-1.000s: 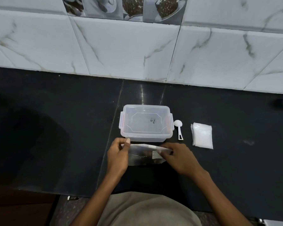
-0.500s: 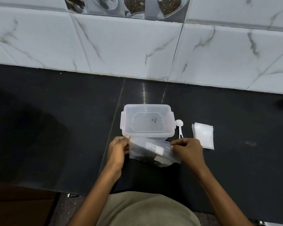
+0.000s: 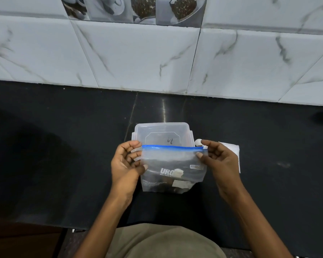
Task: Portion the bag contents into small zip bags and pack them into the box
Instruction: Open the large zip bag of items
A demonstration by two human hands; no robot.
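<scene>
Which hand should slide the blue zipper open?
Probably the right hand: its fingertips already pinch the white slider at that end of the bag. The left hand grips the other end and can steady it.

Dim, bluish light is falling from above; a narrow glare streak is shining on the black counter, shadow is pooling lower left, and wide-angle bending is curving the wall tiles.

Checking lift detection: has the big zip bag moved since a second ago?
Yes. The zip bag, held by left hand and right hand, has come up off the counter; its blue zip now overlaps the lidded box.
</scene>
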